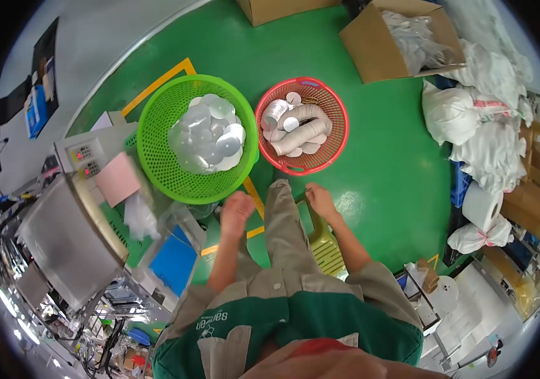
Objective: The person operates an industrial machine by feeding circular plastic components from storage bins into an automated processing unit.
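Note:
My left hand [237,211] is below the rim of the green basket [156,165], with its fingers curled; nothing can be made out in it. Silvery round discs [209,134] lie in a heap inside that basket. To the right, the red basket [339,136] holds curved stacks of pale discs [301,134] and some loose ones. My right hand [320,199] hangs beside my knee, next to the olive-green stool [326,249]. Its fingers are bent together, and whether they hold anything is too small to tell.
Cardboard boxes [374,54] stand at the top, one with clear plastic bags inside. White sacks [450,114] are piled at the right. At the left are a grey machine [71,237], a pink sheet [118,179] and a blue pad [174,260]. Yellow lines mark the green floor.

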Tool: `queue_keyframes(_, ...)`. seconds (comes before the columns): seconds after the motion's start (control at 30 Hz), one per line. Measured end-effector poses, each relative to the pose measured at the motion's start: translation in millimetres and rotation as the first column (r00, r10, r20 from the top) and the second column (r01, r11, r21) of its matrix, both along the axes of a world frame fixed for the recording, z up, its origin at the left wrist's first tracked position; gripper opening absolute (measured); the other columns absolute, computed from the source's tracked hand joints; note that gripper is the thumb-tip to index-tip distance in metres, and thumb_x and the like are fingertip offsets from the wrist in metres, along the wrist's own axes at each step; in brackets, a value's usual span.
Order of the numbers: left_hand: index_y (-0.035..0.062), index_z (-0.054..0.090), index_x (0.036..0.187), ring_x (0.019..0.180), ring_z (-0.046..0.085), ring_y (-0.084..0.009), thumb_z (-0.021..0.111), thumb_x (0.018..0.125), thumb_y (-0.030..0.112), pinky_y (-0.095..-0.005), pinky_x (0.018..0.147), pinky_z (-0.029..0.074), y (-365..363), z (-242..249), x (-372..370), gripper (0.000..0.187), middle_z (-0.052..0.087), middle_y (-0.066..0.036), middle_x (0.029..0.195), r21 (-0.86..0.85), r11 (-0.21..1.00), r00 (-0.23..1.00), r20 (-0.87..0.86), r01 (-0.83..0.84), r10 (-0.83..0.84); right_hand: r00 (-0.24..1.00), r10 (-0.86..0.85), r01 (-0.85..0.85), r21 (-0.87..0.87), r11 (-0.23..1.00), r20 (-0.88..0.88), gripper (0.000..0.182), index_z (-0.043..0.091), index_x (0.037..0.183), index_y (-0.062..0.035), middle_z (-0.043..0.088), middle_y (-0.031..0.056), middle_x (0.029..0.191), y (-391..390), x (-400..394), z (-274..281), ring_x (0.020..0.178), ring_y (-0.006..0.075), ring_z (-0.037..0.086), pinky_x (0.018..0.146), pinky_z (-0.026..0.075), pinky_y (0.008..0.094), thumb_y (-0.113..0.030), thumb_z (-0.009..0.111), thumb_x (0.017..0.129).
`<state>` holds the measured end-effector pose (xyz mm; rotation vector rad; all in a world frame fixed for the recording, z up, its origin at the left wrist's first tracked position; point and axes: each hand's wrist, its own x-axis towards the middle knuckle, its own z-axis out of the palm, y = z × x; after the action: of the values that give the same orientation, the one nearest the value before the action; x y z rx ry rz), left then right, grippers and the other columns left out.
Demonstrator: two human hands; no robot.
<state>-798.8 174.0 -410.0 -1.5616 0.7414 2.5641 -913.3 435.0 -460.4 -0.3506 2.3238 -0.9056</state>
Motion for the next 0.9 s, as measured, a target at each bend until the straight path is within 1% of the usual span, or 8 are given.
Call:
queue_keyframes(0.23,0.0022,0.054,0.107,0.087,0.062,-0.0180,0.053,0.090,0.012,-0.0294,0.075,0.052,94.3,-103.5,-20.5,0.020,0.061,-0.009,0.095,0.128,0.941,0.931,0.154,0.314,-0.332,0.982,-0.186,0.185,-0.139,0.973,0.005,0.015,0.058,0.090,-0.0014,0.063,0.0160,0.075,-53.2,-125.5,-206.9,0.069,0.0306,0.063,0.065,0.049,0.0378,-0.015,0.057,0.084)
queue_keyframes(0.47,0.0012,0.053,0.111,0.085,0.061,-0.0176,0.053,0.091,0.019,-0.0283,0.075,0.051,81.2,-237.2,-45.2,0.027,0.060,-0.009,0.095,-0.263,0.827,0.866,0.209,0.497,-0.454,0.965,-0.169,0.170,0.014,0.985,0.199,0.029,0.061,0.090,-0.0007,0.065,0.0132,0.073,-122.6,-98.5,-334.5,0.068,0.0227,0.064,0.064,0.049,0.0333,-0.028,0.067,0.080)
queue_keyframes(0.57,0.0031,0.052,0.112,0.087,0.060,-0.0178,0.048,0.092,0.038,-0.0308,0.077,0.050,82.8,-271.0,-74.9,0.041,0.060,-0.009,0.097,-0.034,0.973,0.924,0.320,0.230,-0.208,0.890,-0.154,0.216,-0.101,0.971,0.430,0.024,0.062,0.089,-0.0006,0.064,0.0107,0.076,-132.2,-84.6,-336.8,0.064,0.0182,0.062,0.062,0.048,0.0300,-0.023,0.064,0.083)
queue_keyframes(0.63,0.0040,0.052,0.110,0.087,0.060,-0.0176,0.044,0.092,0.046,-0.0318,0.078,0.049,80.0,-292.8,-91.1,0.047,0.061,-0.007,0.094,0.054,0.991,0.927,0.352,0.118,-0.130,0.677,-0.331,0.593,-0.221,0.775,0.657,0.016,0.062,0.091,-0.0022,0.063,0.0101,0.079,-131.7,-77.8,-301.3,0.066,0.0156,0.061,0.064,0.048,0.0305,-0.016,0.060,0.085)
queue_keyframes(0.77,0.0042,0.058,0.102,0.058,0.049,-0.0117,0.049,0.091,0.043,-0.0295,0.057,0.044,90.6,-310.6,-134.8,0.041,0.052,0.002,0.066,0.254,0.966,0.931,0.361,-0.046,-0.051,0.987,0.027,0.036,-0.385,0.922,0.158,0.019,0.064,0.097,-0.0053,0.063,0.0067,0.096,-69.4,-55.4,-181.3,0.089,0.0214,0.060,0.076,0.048,0.0327,-0.001,0.056,0.080)
queue_keyframes(0.83,0.0052,0.060,0.095,0.049,0.042,-0.0100,0.049,0.093,0.034,-0.0284,0.046,0.038,88.3,-311.4,-119.8,0.030,0.045,0.003,0.060,0.269,0.953,0.958,0.211,0.135,-0.196,0.993,0.113,-0.113,-0.391,0.913,-0.024,0.027,0.065,0.100,-0.0060,0.062,0.0054,0.099,-41.7,-58.9,-153.6,0.098,0.0249,0.058,0.081,0.047,0.0317,0.003,0.055,0.076)
queue_keyframes(0.87,0.0045,0.060,0.092,0.047,0.041,-0.0100,0.048,0.093,0.030,-0.0281,0.044,0.036,88.1,-295.2,-120.3,0.028,0.046,0.003,0.060,0.131,0.965,0.935,0.246,0.227,-0.254,0.996,0.035,-0.062,-0.327,0.943,-0.087,0.033,0.059,0.113,-0.0050,0.059,0.0068,0.110,-26.9,-56.5,-160.0,0.102,0.0225,0.056,0.087,0.044,0.0317,0.003,0.051,0.081)
queue_keyframes(0.9,0.0037,0.060,0.089,0.046,0.040,-0.0100,0.047,0.093,0.026,-0.0277,0.042,0.035,87.6,-278.8,-119.4,0.026,0.047,0.002,0.061,-0.011,0.948,0.907,0.292,0.319,-0.302,0.872,-0.397,0.475,-0.306,0.825,0.286,0.034,0.052,0.119,-0.0047,0.054,0.0081,0.116,-20.8,-51.2,-174.6,0.104,0.0223,0.055,0.088,0.044,0.0328,-0.001,0.051,0.085)
